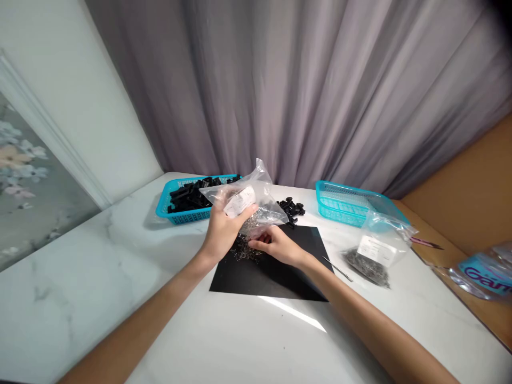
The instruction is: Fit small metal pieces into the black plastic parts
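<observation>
My left hand [224, 224] grips a clear plastic bag [266, 194] with a white label, its fingers behind the bag and the thumb across the front. Small metal pieces show inside the bag's lower part. Beneath it, a loose heap of small thin metal pieces [245, 250] lies on a black mat [276, 282]. My right hand [278, 245] is at the bag's lower edge, its fingers curled and pressed together beside the heap. Whether those fingers pinch the bag or some metal pieces is hidden.
A blue basket [188, 217] of black plastic parts stands back left. Black parts [291, 209] lie behind the mat. To the right are a second blue basket [340, 213], another labelled bag of metal pieces [370, 256], a thin metal tool [338, 268] and a bottle [482, 274].
</observation>
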### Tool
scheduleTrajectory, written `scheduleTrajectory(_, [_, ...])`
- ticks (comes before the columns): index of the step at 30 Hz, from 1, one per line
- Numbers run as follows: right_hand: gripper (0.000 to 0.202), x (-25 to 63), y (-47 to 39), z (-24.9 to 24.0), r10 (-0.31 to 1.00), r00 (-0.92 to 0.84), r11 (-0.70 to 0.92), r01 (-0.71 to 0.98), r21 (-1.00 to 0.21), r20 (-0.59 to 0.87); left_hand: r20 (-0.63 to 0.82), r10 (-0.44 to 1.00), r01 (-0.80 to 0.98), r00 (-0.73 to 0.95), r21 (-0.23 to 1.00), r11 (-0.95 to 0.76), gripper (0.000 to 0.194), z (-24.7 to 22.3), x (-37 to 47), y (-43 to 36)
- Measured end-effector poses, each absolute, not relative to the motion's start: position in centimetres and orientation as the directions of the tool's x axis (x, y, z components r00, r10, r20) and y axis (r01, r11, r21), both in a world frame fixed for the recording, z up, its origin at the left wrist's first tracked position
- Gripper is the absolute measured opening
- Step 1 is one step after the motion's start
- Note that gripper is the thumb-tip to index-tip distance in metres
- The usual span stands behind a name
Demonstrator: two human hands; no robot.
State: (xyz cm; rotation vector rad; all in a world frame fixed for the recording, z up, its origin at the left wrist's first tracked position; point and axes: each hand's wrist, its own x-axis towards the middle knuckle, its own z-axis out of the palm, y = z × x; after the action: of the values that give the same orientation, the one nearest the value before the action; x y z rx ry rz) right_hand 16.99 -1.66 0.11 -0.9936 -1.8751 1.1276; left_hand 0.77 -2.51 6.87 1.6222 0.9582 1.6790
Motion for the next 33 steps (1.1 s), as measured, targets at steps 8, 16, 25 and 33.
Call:
scheduleTrajectory(8, [0.015, 18.5, -1.2, 1.1, 0.821, -0.518, 0.450, 0.327, -0.831, 0.240, 0.580, 0.815, 0.141, -0.009, 0.808, -0.573, 0.035, 8.1, 0.6, -2.7])
scheduleTrajectory(16, [0.039, 20.5, -1.0, 2.5, 0.800, -0.543, 0.436, 0.231, -0.870, 0.256, 0.549, 0.836, 0.060, 0.004, 0.834, -0.548, 0.039, 8.8, 0.8, -3.4])
scheduleTrajectory(25, [0.039, 21.6, -1.8, 4.8, 0.802, -0.560, 0.384, 0.214, -0.898, 0.209, 0.162, 0.973, -0.371, -0.166, 0.904, -0.214, 0.044, 6.1, -0.2, -2.2])
scheduleTrajectory(33, [0.045, 19.4, -1.7, 2.6, 0.869, -0.432, 0.308, 0.091, -0.947, 0.241, -0.127, 0.983, -0.541, -0.130, 0.840, 0.037, 0.012, 4.9, -1.3, -0.8])
